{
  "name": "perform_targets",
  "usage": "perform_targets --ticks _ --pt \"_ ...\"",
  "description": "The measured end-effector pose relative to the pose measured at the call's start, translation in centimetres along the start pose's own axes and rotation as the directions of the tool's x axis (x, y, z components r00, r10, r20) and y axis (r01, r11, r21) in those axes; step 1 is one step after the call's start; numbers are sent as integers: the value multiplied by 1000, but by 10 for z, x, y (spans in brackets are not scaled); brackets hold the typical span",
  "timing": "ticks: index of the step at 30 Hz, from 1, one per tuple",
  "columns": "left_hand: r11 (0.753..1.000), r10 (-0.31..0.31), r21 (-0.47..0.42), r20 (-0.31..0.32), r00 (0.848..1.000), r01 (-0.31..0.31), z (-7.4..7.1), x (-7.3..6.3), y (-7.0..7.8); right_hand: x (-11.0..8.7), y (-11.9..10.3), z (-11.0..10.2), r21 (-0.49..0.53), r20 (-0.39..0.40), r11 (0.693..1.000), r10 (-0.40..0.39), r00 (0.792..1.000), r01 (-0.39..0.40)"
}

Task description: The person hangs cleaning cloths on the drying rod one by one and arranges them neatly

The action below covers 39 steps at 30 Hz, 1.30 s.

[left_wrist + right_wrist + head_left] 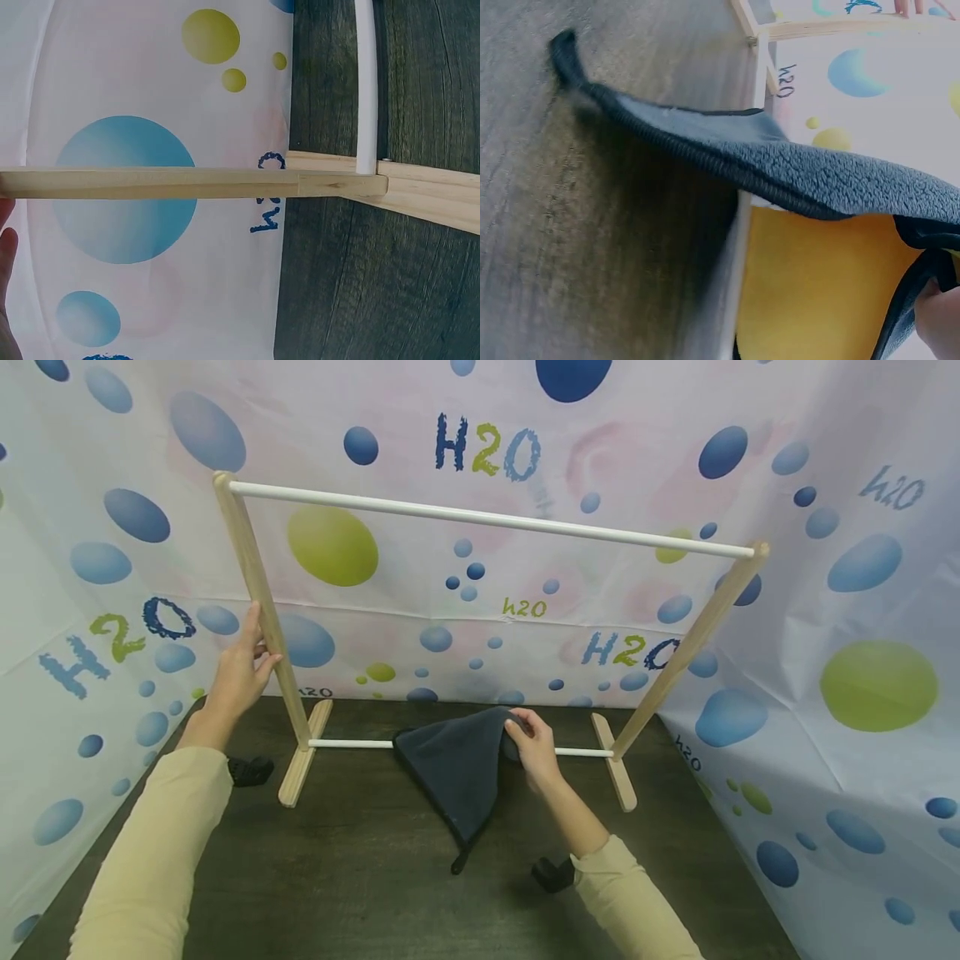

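A wooden rack with white rods stands on a dark floor. My left hand [242, 668] holds its left wooden post [258, 585] partway up, thumb against the front. In the left wrist view, only fingertips [6, 251] show beside that post. My right hand [534, 747] pinches the upper right corner of a dark grey cloth [453, 768] with black edging. The cloth droops across the lower white rod [348, 744], its black loop [460, 862] pointing down. Under the cloth in the right wrist view is a yellow-orange surface [817, 285]; I cannot tell whether it belongs to the cloth.
The upper white rod [487, 517] spans the rack's top, joining the right post [690, 652]. Wooden feet [306, 756] rest on the dark wood-grain surface [337, 877]. A white sheet [420, 552] with coloured dots hangs behind and at both sides. Black devices [552, 874] sit by the wrists.
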State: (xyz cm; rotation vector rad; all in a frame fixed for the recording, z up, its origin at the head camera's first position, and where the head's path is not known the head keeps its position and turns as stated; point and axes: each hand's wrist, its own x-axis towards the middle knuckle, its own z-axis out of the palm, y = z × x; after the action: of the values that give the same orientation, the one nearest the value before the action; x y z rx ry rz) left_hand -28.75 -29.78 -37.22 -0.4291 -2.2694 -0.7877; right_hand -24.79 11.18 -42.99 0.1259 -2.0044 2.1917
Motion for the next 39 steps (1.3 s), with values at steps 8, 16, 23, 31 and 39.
perform_targets --ticks 8,16,23,31,39 --pt "999 -22 -47 -6 1000 22 0 -1 -2 2 -21 -10 40 -44 999 30 999 -28" --pt "998 -25 -64 -11 1000 25 1 0 1 7 -47 -25 112 -41 993 28 999 -23" --pt "997 -49 -62 -7 999 49 3 2 3 14 -78 -33 186 -33 982 43 999 -36" --pt "996 -60 -61 -11 998 59 4 3 1 22 -115 -37 217 -34 976 -13 999 20" --pt "997 -58 -56 -24 998 57 5 4 1 31 -145 -35 227 -49 970 -82 995 91"
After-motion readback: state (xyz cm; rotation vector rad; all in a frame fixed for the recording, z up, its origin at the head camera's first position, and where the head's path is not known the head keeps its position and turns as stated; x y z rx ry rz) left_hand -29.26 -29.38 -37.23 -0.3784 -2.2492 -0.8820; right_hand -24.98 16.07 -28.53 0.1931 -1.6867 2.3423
